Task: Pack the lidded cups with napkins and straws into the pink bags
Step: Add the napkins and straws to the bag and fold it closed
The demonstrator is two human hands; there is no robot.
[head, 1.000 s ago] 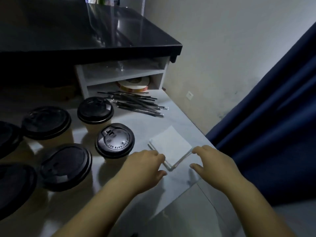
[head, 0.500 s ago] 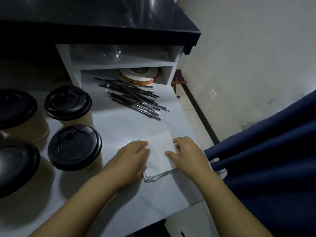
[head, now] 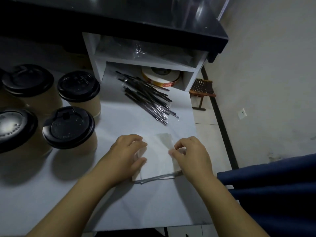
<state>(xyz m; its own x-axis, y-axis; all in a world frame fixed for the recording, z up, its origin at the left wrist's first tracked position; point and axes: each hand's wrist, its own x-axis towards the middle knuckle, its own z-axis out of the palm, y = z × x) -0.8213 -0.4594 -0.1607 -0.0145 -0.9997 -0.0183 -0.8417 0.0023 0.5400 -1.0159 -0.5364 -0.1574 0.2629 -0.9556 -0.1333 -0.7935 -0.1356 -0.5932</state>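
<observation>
A small stack of white napkins [head: 157, 161] lies near the right edge of the white table [head: 119, 202]. My left hand [head: 126, 156] rests on the stack's left side with curled fingers holding it down. My right hand [head: 191, 154] pinches the top napkin's right edge and lifts it, so the sheet curves up. Several brown paper cups with black lids [head: 68, 127] stand at the left. A pile of wrapped black straws [head: 147, 98] lies behind the napkins. No pink bag is in view.
A white shelf unit [head: 145, 64] under a black countertop [head: 119, 19] stands at the back, with a roll of tape [head: 160, 76] inside. A blue curtain [head: 273, 194] hangs at the right. The table's right edge drops to a tiled floor.
Both hands moved from the stack's corners onto the napkins. My right hand now pinches the top sheet and peels it up. The view tilted down and closer.
</observation>
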